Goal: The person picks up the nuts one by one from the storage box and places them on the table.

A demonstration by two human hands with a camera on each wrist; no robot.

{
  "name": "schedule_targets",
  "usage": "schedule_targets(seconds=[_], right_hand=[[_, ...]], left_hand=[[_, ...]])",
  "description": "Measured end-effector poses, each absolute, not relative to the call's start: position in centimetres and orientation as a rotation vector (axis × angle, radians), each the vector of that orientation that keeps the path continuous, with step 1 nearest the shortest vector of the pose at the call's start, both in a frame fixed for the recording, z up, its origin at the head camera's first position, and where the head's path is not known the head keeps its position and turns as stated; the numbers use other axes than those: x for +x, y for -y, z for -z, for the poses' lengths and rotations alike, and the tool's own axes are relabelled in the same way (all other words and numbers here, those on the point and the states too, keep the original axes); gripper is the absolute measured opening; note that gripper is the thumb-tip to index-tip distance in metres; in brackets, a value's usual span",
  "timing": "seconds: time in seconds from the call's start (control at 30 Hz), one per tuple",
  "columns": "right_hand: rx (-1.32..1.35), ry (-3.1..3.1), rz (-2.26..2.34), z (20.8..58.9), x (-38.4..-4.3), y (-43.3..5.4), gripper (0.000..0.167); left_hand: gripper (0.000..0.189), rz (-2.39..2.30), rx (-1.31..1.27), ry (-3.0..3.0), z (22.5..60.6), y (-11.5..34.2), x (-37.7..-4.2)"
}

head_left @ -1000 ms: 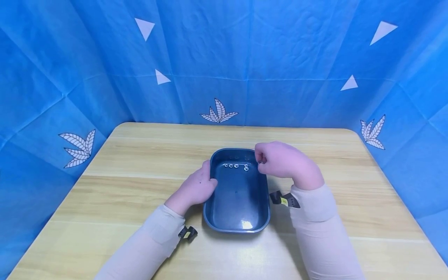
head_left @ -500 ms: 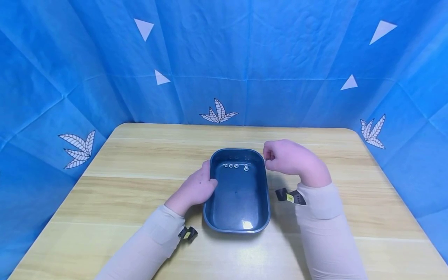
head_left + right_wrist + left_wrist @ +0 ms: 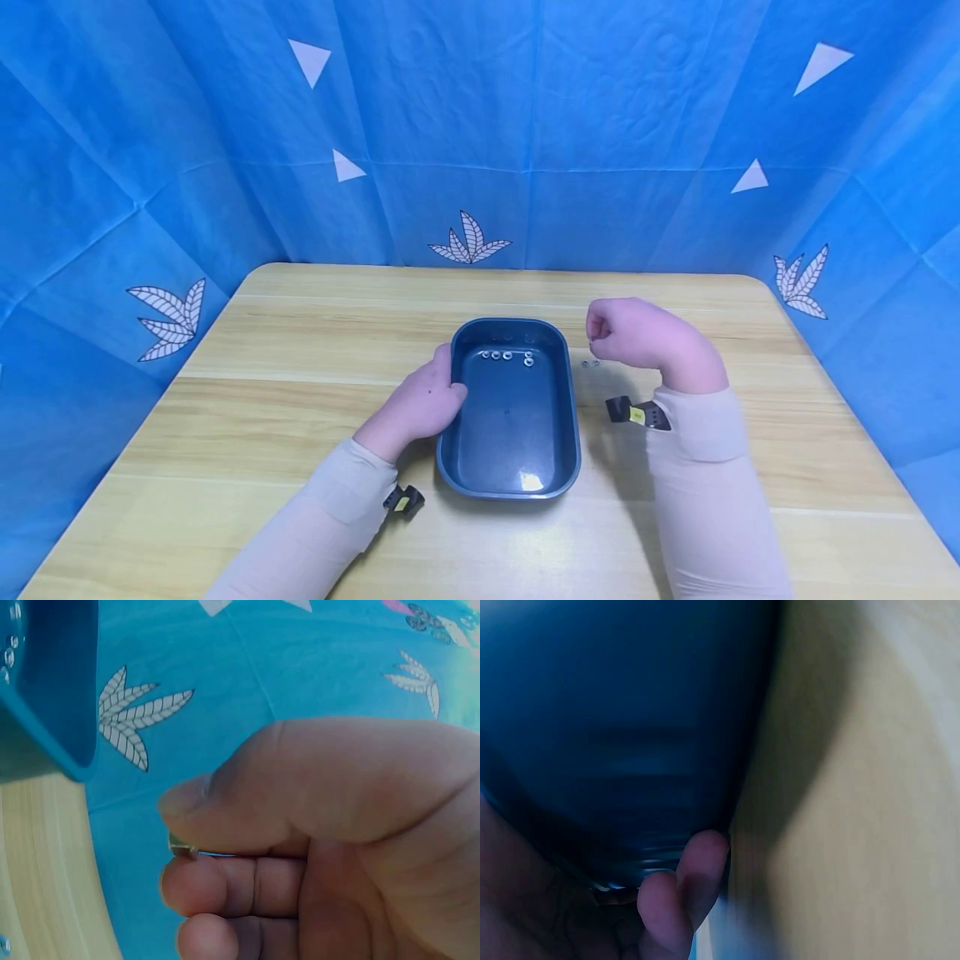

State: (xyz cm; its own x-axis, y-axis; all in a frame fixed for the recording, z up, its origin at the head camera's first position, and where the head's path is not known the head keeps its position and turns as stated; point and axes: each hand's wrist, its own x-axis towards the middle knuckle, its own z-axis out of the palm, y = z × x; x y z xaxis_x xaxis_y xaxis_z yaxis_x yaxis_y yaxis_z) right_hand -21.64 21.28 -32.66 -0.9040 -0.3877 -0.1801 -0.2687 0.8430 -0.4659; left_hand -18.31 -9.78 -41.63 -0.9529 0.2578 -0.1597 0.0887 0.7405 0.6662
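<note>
A dark blue rectangular tray (image 3: 510,446) lies on the wooden table, with several small metal nuts (image 3: 507,356) inside near its far end. My left hand (image 3: 415,408) grips the tray's left wall, the thumb over the rim; in the left wrist view, fingertips (image 3: 705,859) rest on the tray's outer side. To the right of the tray and above the table is my right hand (image 3: 647,340). It pinches a small metal nut (image 3: 182,847) between thumb and finger, plain in the right wrist view. Two more nuts (image 3: 596,363) lie on the table just below that hand.
The light wooden table (image 3: 360,325) extends around the tray on every side. A blue curtain (image 3: 600,125) with white triangles and leaf prints encloses the back and sides. Each wrist wears a small black strap device (image 3: 637,413).
My right hand has moved right, from over the tray's right rim to beside the tray, uncovering two nuts on the table. The left hand and tray have stayed put.
</note>
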Motion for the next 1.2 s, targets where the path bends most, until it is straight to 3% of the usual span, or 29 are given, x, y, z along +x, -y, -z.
schedule_targets(seconds=[0.73, 1.03, 1.2], right_hand=[[-0.381, -2.662, 0.651, 35.2, -23.2, -23.9, 0.015], [-0.313, -2.604, 0.660, 37.0, -23.9, -24.7, 0.026], [-0.313, -2.584, 0.668, 38.0, -24.3, -25.2, 0.020]], left_hand=[[0.065, -1.008, 0.270, -2.696, 41.7, 9.8, -18.3], [0.066, -1.011, 0.264, -2.689, 41.6, 9.8, -18.3], [0.066, -1.017, 0.261, -2.687, 41.6, 9.8, -18.2]])
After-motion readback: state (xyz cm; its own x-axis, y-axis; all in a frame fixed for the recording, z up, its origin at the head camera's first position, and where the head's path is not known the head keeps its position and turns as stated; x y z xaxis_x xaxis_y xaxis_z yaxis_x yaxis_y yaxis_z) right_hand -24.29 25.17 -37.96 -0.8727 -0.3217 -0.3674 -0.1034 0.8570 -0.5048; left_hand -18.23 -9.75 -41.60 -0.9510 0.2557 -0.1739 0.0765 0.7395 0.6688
